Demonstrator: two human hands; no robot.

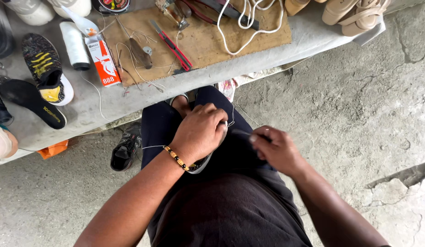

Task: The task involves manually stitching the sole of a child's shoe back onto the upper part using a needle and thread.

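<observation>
While the left hand (pixel 201 132) clamped down over a dark shoe with a pale sole edge (pixel 202 163) held on the lap, the right hand (pixel 276 148) was closed around a thin dark tool (pixel 243 133), tip pointing at the shoe. White thread (pixel 153 147) ran off the shoe past the beaded wrist bracelet (pixel 178 158). Low grey bench (pixel 308 34) ahead carried a brown cardboard sheet (pixel 208 43), red-handled cutter (pixel 172 45) and white thread spool (pixel 75 45); black sneaker (pixel 124 151) lay on the concrete below.
</observation>
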